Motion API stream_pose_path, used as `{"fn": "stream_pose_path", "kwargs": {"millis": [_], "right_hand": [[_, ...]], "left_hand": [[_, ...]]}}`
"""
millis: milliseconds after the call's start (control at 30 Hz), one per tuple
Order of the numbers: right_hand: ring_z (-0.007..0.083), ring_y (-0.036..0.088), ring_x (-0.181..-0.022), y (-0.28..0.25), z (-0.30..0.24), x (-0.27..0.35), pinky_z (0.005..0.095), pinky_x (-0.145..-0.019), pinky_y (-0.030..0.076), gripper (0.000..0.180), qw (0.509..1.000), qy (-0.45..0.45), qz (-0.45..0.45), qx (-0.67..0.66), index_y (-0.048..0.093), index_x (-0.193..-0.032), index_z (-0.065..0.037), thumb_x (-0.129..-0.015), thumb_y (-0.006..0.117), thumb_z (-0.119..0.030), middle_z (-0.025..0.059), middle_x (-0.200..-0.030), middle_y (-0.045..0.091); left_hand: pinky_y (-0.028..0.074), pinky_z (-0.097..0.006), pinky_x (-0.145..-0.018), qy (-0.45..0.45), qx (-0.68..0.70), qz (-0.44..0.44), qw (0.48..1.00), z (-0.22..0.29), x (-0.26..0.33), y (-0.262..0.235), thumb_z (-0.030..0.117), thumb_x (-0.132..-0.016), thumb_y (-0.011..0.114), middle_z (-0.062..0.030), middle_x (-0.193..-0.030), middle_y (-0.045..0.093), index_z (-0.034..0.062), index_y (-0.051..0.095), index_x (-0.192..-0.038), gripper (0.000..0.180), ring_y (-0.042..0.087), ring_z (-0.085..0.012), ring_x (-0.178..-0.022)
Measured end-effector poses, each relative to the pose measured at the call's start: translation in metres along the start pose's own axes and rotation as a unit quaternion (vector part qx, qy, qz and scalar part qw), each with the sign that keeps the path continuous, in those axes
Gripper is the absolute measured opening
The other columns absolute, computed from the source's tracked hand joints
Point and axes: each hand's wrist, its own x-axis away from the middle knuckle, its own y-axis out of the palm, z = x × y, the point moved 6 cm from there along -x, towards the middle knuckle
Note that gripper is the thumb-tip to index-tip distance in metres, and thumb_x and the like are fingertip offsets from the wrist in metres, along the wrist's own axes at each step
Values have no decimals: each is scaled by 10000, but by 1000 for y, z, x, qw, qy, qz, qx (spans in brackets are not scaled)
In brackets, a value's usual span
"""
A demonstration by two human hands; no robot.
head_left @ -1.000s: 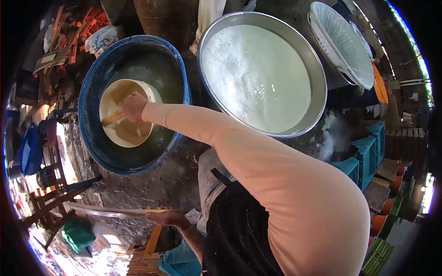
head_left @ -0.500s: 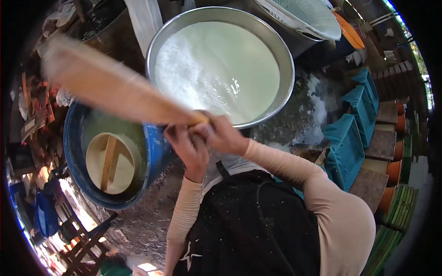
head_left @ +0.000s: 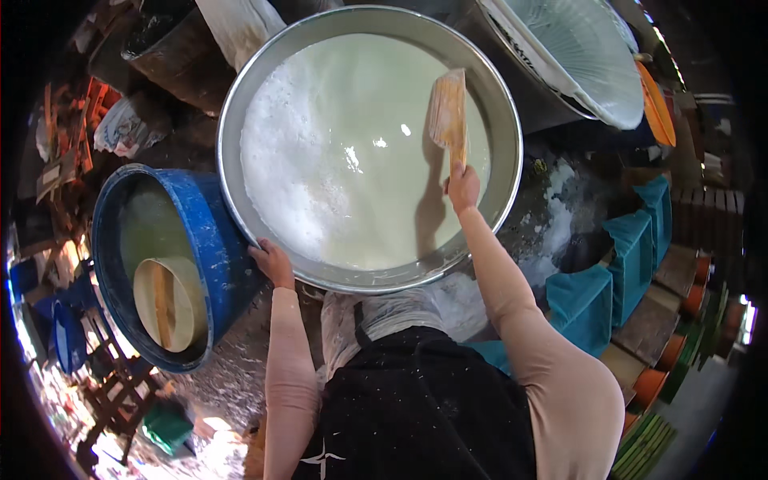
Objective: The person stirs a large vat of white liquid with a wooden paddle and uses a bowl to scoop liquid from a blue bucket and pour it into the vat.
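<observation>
A wide round metal vat (head_left: 512, 128) holds pale milky liquid (head_left: 384, 200), with white foam (head_left: 280, 160) gathered along its left side. My right hand (head_left: 464, 189) is closed around the handle of a wooden paddle (head_left: 448, 108). The paddle's flat blade points away from me over the right part of the liquid, and its shadow falls on the surface. At the vat's near left rim my left hand (head_left: 274, 262) grips the edge, its fingers partly hidden by the wrist and rim.
To the left stands a blue barrel (head_left: 232, 240) of greenish water with a round pale tub (head_left: 192, 296) in it. A cloth-lined container (head_left: 560, 48) is at the far right. Teal cloths (head_left: 588, 308) drape over boxes on the right. An orange object (head_left: 656, 104) hangs behind.
The paddle has swung from the left, above the barrel, to the vat's right side. My left hand has let go of it and moved to the vat rim.
</observation>
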Motion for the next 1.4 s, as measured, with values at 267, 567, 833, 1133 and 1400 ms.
{"fn": "stream_pose_path", "kwargs": {"millis": [267,567,833,1133,1400], "right_hand": [[431,677,-785,72,-35,-106,507,-734,521,492,965,-142,45,218,627,-954,-13,-1019,400,-445,245,-846,698],[420,662,-814,113,-22,25,525,-874,425,413,939,-186,-73,280,568,-999,-60,-1027,384,-429,208,-806,694],[445,648,-696,60,-20,172,553,-789,445,327,887,-264,-174,336,539,-917,-47,-1018,473,-351,204,-672,655],[249,592,-527,-72,-46,171,401,-571,456,413,863,-116,-431,237,627,-892,-2,-1006,512,-383,122,-592,587],[230,600,-540,-72,-12,34,383,-509,450,449,994,-61,-75,58,582,-869,15,-1022,493,-397,135,-647,600]], "left_hand": [[428,-396,-1026,-83,110,14,990,-1,2,-2,413,-1037,472,-269,-1399,485,-100,360,-1420,650,546,-341,-1197],[416,-406,-1068,-68,142,-27,987,-9,-1,2,524,-998,506,-310,-1472,402,-136,274,-1470,844,496,-378,-1295],[440,-415,-1025,-42,161,-10,986,10,6,6,400,-1011,521,-360,-1376,471,-214,285,-1410,769,548,-398,-1228],[448,-420,-1011,-76,135,5,988,7,7,11,410,-1008,522,-369,-1348,495,-205,315,-1398,758,558,-400,-1207],[419,-447,-1034,-32,-12,66,997,8,5,-6,467,-1007,500,-371,-1350,502,-184,449,-1326,727,520,-457,-1240]]}}
